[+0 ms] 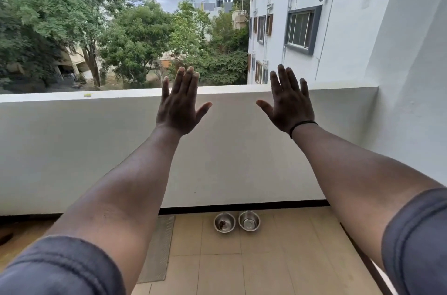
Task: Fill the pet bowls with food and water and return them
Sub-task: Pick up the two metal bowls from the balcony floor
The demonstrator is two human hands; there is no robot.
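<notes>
On the balcony floor (266, 258), two steel bowls (224, 222) sit far below the empty, spread left hand (180, 107) and right hand (289, 106).

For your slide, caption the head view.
Empty hands raised over two steel bowls by a balcony wall.

White balcony parapet wall (72, 149), tan tiled floor (266, 265), grey mat (157, 251), trees (72, 16), white building (338, 4), overcast daylight.

Left hand (180, 106) and right hand (289, 103) outstretched, fingers spread, empty
</notes>
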